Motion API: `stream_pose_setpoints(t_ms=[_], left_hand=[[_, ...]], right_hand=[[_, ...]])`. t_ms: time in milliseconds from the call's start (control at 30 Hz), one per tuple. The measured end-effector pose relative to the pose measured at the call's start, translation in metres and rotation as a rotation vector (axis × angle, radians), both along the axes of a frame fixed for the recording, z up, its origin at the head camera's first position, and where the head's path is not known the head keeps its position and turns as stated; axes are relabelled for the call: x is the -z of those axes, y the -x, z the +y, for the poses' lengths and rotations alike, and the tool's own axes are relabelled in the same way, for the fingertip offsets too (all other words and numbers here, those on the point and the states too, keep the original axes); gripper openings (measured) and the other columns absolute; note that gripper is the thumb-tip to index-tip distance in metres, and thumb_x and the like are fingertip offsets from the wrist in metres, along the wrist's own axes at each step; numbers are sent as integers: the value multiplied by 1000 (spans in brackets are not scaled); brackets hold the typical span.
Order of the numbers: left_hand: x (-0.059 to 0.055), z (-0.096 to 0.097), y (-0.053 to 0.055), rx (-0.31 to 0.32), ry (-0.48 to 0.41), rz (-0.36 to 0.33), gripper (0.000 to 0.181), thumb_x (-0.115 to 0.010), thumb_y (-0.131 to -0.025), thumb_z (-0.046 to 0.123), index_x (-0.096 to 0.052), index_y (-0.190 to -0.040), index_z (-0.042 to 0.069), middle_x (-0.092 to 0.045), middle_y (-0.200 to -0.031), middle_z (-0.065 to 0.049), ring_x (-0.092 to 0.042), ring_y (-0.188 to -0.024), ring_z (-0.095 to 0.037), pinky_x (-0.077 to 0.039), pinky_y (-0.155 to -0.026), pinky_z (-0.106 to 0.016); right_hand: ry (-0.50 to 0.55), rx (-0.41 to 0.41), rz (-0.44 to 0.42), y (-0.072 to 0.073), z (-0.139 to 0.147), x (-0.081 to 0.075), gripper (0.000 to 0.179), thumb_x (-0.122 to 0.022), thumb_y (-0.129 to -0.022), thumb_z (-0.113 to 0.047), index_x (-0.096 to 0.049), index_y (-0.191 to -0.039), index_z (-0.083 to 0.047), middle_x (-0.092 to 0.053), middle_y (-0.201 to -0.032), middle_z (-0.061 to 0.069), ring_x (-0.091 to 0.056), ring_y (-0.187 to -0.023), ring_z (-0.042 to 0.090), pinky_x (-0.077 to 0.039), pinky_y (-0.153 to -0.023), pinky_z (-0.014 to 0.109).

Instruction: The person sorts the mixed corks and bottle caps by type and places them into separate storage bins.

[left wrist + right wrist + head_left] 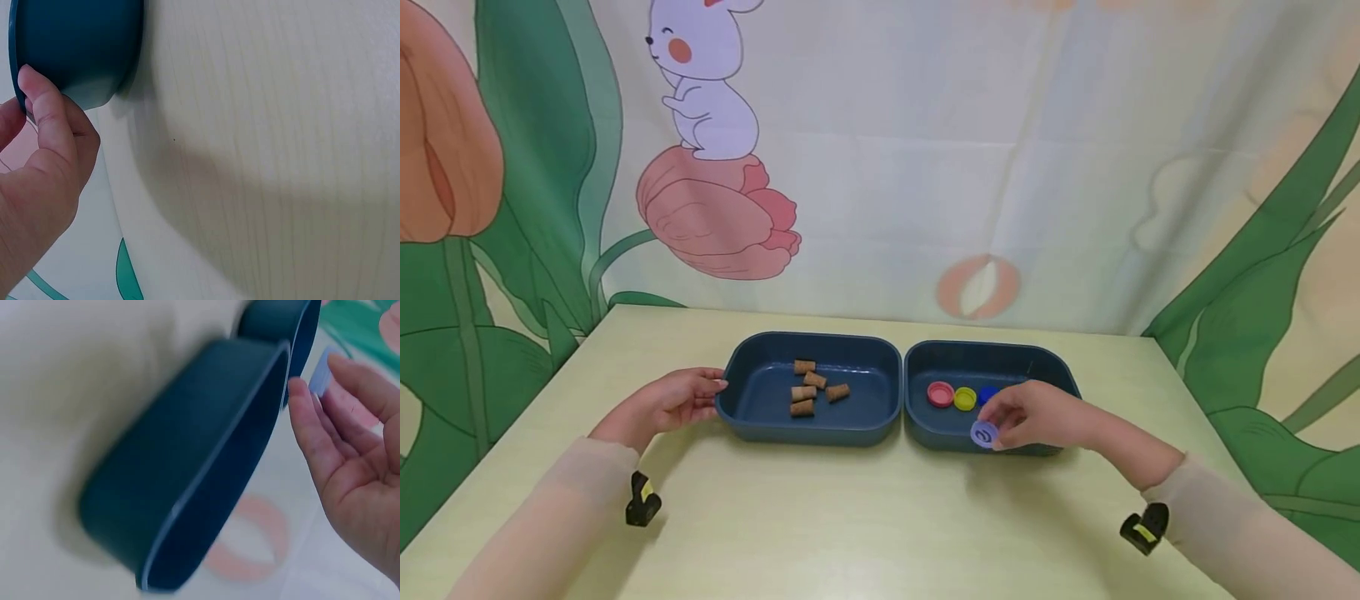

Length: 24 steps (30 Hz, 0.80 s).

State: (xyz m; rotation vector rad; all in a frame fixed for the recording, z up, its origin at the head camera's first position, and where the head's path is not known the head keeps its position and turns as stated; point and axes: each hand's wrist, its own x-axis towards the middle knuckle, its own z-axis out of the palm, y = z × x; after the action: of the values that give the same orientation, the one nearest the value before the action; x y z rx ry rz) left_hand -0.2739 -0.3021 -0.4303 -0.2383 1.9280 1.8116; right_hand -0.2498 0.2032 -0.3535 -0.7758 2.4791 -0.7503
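Between thumb and fingers, my right hand (1037,414) pinches a light purple-blue bottle cap (983,433) with a dark mark on its face. It is held above the front rim of the right-hand dark blue tray (936,427). In that tray lie a pink cap (940,394), a yellow cap (965,398) and a darker blue cap (988,395) partly covered by the hand. At the far left, my left hand (679,400) grips the end rim of the other dark blue tray (820,435). Several corks (803,392) lie on their sides inside it.
Both trays stand end to end on a pale wood-grain table (820,517). Behind the table hangs a printed cloth (880,183) with a rabbit and flowers. Each sleeve carries a small black wrist camera, one on the left (642,500) and one on the right (1146,528).
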Motion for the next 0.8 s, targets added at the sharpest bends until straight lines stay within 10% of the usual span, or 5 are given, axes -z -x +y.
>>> stream_pose_setpoints(t_ms=[800], left_hand=[[3, -1, 1, -10, -2, 5, 39, -45, -108, 11, -36, -143, -4, -67, -83, 6, -65, -72, -4, -59, -70, -15]], right_hand=[[-212, -131, -148, 76, 19, -50, 36, -72, -92, -12, -64, -123, 5, -72, -111, 13, -63, -93, 12, -60, -87, 29]])
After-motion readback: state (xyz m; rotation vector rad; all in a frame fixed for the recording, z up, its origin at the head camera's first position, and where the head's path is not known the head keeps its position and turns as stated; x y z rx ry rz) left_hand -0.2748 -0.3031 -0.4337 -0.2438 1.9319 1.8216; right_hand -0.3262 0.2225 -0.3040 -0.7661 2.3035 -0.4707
